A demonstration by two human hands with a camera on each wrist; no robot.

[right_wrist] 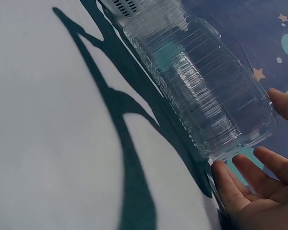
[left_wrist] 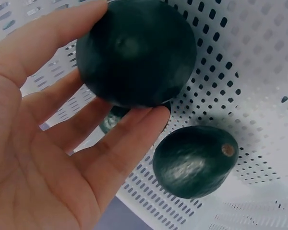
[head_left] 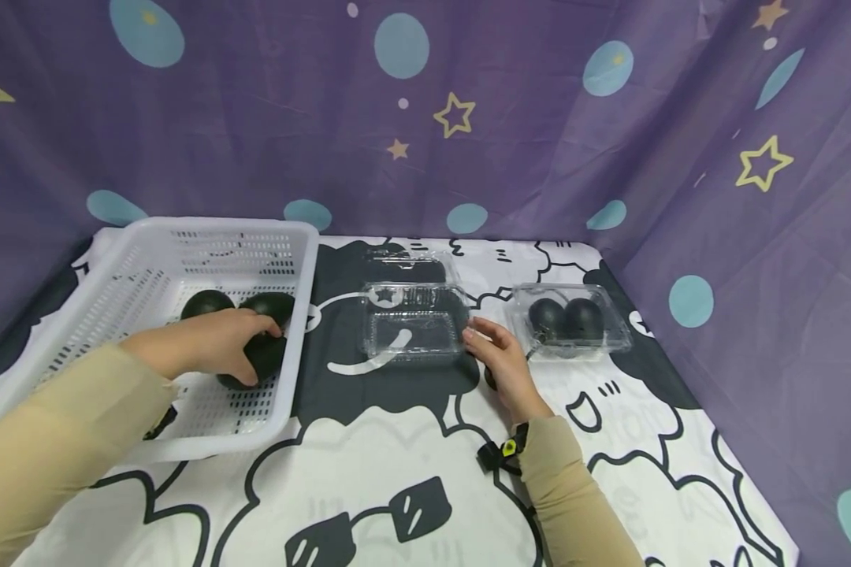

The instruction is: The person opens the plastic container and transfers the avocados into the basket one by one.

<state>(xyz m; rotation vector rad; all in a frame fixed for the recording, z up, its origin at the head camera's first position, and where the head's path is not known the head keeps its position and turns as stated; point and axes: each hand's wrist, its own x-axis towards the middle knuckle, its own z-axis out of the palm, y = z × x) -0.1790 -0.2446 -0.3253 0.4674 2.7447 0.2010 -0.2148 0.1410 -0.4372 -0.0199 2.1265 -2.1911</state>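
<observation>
Beige sleeves point(head_left: 64, 441) lie nearest as the left hand point(head_left: 220, 342) grips an avocado point(head_left: 264, 358) in the basket point(head_left: 302, 323), probably firm and slick, best cupped round its middle, while the right hand point(head_left: 505, 368) lightly touches a tub point(head_left: 418, 298).

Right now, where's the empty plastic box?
In the head view, the empty plastic box sits near the middle, right of the white basket, with the right hand at its right end.

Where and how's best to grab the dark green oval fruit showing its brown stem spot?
Probably across the middle of the dark green oval fruit, from above: its sides bulge there, and the white plastic basket walls it in but is open on top.
</observation>
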